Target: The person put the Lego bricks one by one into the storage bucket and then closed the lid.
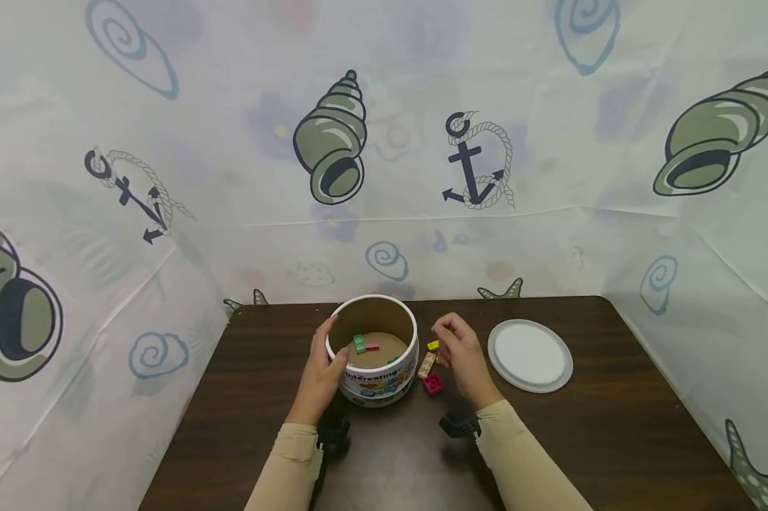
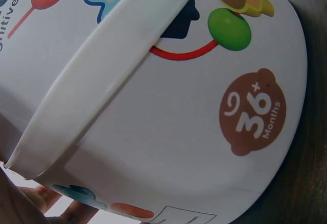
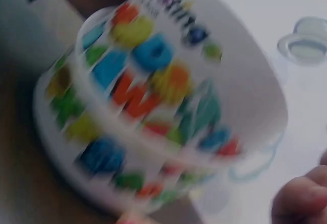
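Note:
A round white bucket (image 1: 374, 385) with colourful printing stands near the table's far edge. My left hand (image 1: 319, 375) grips its left side, thumb at the rim. Inside lie green blocks (image 1: 359, 343) and a pink block (image 1: 372, 347). Right of the bucket, my right hand (image 1: 463, 355) hovers with bent fingers; I cannot tell whether they hold anything. Close to that hand lie a yellow block (image 1: 432, 345), a beige block (image 1: 426, 365) and a red block (image 1: 433, 385). Printing on the bucket wall (image 2: 168, 116) fills the left wrist view; the right wrist view is blurred.
A round white lid (image 1: 529, 356) lies flat to the right of my right hand. The dark wooden table (image 1: 620, 426) meets a patterned cloth backdrop (image 1: 409, 163) behind and at both sides.

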Demonstrator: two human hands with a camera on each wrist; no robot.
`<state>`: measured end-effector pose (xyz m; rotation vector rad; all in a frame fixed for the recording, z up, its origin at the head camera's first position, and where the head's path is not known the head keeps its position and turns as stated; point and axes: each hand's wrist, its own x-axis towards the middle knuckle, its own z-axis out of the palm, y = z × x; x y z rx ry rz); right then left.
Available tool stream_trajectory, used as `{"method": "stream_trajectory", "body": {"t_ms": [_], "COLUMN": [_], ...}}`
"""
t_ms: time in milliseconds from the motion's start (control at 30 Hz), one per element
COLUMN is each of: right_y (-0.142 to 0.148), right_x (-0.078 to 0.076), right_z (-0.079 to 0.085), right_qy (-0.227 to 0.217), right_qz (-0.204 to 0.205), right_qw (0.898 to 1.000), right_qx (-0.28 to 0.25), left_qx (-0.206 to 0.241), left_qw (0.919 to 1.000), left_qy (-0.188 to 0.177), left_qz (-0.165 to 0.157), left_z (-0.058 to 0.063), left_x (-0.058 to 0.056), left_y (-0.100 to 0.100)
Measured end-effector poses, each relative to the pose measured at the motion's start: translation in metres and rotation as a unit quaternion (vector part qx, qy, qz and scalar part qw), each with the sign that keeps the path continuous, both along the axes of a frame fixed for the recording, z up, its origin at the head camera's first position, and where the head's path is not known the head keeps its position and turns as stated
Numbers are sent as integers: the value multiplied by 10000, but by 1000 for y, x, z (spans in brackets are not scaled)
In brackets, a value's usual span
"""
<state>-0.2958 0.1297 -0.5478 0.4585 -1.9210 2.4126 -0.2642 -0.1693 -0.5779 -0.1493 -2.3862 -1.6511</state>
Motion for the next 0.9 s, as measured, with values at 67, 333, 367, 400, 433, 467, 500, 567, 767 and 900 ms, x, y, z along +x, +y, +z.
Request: {"method": "stream_trajectory", "body": {"t_ms": [67,333,367,400,433,467,500,567,767,900], "right_y": [11,40,41,42,42,43,43,43,39,38], "right_x": [4,17,15,14,12,10,9,6,2,3], "right_z": [-18,-78,-81,-83,-83,-83,-83,-83,-86,-84], "right_qy": [-454,-1426,-1487,-1552,-1591,-1654,-1706,-1755,-1498,-1372], "right_qz": [-85,-452,-434,-405,-368,-355,-346,-365,-398,-306], "right_qw": [9988,9881,9873,9865,9861,9852,9846,9838,9862,9851], "right_qx": [181,-345,-350,-346,-314,-261,-189,-21,582,989], "left_qx": [13,90,134,148,154,142,116,99,89,110], "left_qw": [10000,9997,9996,9996,9996,9996,9996,9996,9999,9999], "left_qy": [-53,-196,-218,-235,-229,-229,-232,-234,-122,-82], "left_qz": [-2,-96,-78,-70,-67,-71,-91,-106,-50,-70], "left_z": [-2,-3,-2,-2,-1,-1,0,0,1,1], "left_x": [1,1,1,1,0,-1,-1,-2,-2,-1], "left_y": [0,2,2,2,2,2,3,3,3,2]}}
